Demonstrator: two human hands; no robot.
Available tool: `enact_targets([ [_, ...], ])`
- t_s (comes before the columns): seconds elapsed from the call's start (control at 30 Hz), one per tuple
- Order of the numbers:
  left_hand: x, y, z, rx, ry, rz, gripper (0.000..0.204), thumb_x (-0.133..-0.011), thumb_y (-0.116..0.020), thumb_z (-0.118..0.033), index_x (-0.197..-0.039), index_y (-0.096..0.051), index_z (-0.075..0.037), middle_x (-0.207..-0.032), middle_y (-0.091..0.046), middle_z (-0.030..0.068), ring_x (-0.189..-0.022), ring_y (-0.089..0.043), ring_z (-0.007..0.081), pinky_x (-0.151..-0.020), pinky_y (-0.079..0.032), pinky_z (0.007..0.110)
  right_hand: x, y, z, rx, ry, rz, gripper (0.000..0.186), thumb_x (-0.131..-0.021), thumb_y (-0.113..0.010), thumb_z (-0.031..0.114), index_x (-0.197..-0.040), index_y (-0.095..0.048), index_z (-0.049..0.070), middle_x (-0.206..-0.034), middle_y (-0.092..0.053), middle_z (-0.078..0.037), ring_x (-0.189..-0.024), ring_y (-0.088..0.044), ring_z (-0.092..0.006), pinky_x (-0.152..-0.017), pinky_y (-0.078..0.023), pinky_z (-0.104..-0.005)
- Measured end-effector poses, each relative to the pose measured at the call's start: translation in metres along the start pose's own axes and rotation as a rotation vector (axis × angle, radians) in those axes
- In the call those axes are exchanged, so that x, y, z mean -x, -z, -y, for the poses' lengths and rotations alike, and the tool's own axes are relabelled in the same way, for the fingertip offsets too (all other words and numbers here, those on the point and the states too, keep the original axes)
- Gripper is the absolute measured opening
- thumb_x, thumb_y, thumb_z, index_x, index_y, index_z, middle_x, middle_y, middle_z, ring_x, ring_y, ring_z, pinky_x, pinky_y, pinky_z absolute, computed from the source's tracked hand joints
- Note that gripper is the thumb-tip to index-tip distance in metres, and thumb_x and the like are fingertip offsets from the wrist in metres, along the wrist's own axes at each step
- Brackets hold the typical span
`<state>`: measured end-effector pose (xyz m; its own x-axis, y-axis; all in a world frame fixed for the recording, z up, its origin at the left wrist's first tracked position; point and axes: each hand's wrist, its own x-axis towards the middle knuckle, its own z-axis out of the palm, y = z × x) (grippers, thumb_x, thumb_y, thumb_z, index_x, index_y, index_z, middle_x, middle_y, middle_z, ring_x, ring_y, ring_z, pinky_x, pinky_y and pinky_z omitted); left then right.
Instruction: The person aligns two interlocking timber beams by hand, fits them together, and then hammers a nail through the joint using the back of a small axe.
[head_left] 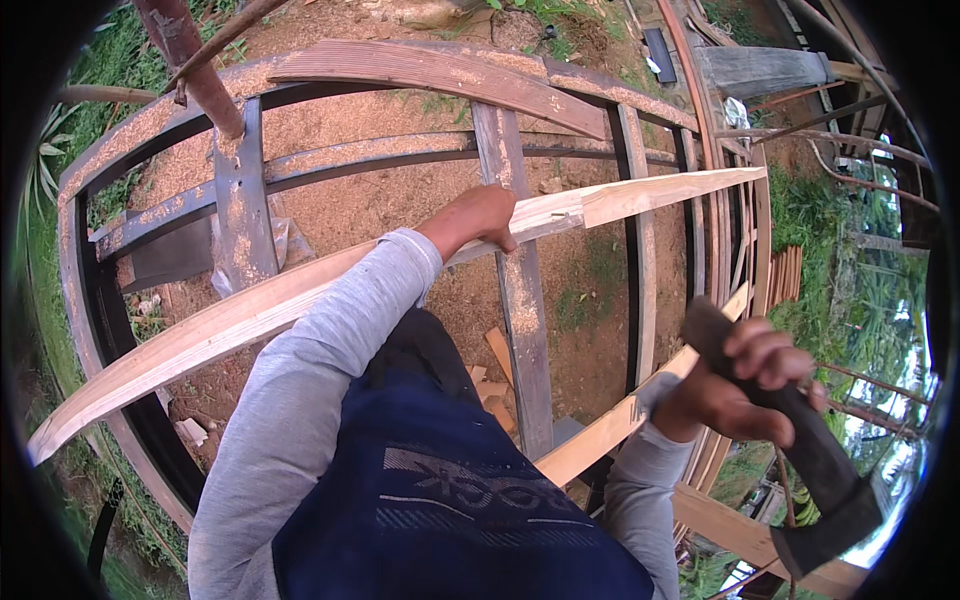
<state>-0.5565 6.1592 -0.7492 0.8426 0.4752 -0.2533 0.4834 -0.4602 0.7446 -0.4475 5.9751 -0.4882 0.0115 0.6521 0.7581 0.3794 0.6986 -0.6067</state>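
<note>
A long pale wooden board (250,312) lies slantwise across the frame, from the lower left to the upper right. My left hand (474,217) is closed around the board near its middle. Just right of that hand, a step shows in the board's surface, with the lighter stretch (665,192) running on to its far tip. My right hand (752,388) grips a hatchet (825,452) by its thick dark handle, raised at the right and apart from the board. The hatchet's metal head hangs at the lower right, slightly blurred.
Dark timber beams (527,350) form a large frame around me, sprinkled with wood shavings. A reddish grooved board (420,72) rests on the far rail. Another pale plank (590,435) runs below my right hand. A rusty post (195,70) stands at the upper left. Offcuts (490,395) lie on the ground.
</note>
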Motion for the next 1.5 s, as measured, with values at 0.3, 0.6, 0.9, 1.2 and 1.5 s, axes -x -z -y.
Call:
enact_targets([
  [0.3,-0.017,0.009,0.001,0.023,-0.100,0.033,0.070,-0.062,-0.093,-0.039,-0.110,-0.071,0.006,-0.105,-0.073,0.0267,-0.101,-0.071,0.0408,-0.089,-0.057,0.043,0.068,-0.014,-0.021,0.571,-0.809,0.090,0.040,-0.103,-0.064,0.033,-0.121,-0.055,-0.001,-0.083,-0.062,-0.010,-0.071,-0.060,-0.0209,-0.063,-0.048,-0.0316],
  [0.6,-0.002,-0.001,0.003,0.011,-0.115,-0.069,0.061,-0.062,-0.093,-0.038,-0.102,-0.076,0.004,-0.103,-0.074,0.0249,-0.096,-0.073,0.0403,-0.086,-0.058,0.044,0.112,-0.005,-0.040,0.528,-0.540,0.043,0.044,-0.101,-0.065,0.038,-0.126,-0.056,0.003,-0.086,-0.064,-0.008,-0.067,-0.057,-0.0198,-0.063,-0.049,-0.0364],
  [0.9,0.006,-0.009,0.022,0.002,-0.050,-0.036,0.063,-0.061,-0.093,-0.036,-0.108,-0.075,0.002,-0.103,-0.075,0.0237,-0.097,-0.073,0.0385,-0.087,-0.057,0.044,0.004,-0.020,0.002,0.283,-0.545,-0.043,0.047,-0.102,-0.059,0.049,-0.122,-0.051,0.006,-0.079,-0.052,-0.001,-0.067,-0.053,-0.0113,-0.059,-0.049,-0.0280],
  [1.2,-0.017,0.012,0.003,-0.043,-0.091,-0.020,0.062,-0.063,-0.093,-0.040,-0.106,-0.076,0.001,-0.097,-0.076,0.0214,-0.091,-0.074,0.0371,-0.082,-0.059,0.044,0.159,0.001,-0.093,0.788,-1.044,0.424,0.035,-0.099,-0.069,0.032,-0.105,-0.059,-0.002,-0.077,-0.060,-0.014,-0.066,-0.058,-0.0238,-0.065,-0.048,-0.0406],
  [1.5,-0.012,0.015,0.006,0.078,0.027,0.046,0.055,-0.063,-0.092,-0.032,-0.100,-0.075,0.005,-0.099,-0.074,0.0250,-0.093,-0.073,0.0385,-0.083,-0.059,0.044,0.188,0.001,-0.075,0.127,-1.227,-0.186,0.045,-0.100,-0.069,0.040,-0.115,-0.053,0.001,-0.076,-0.051,-0.001,-0.060,-0.052,-0.0122,-0.054,-0.045,-0.0284],
])
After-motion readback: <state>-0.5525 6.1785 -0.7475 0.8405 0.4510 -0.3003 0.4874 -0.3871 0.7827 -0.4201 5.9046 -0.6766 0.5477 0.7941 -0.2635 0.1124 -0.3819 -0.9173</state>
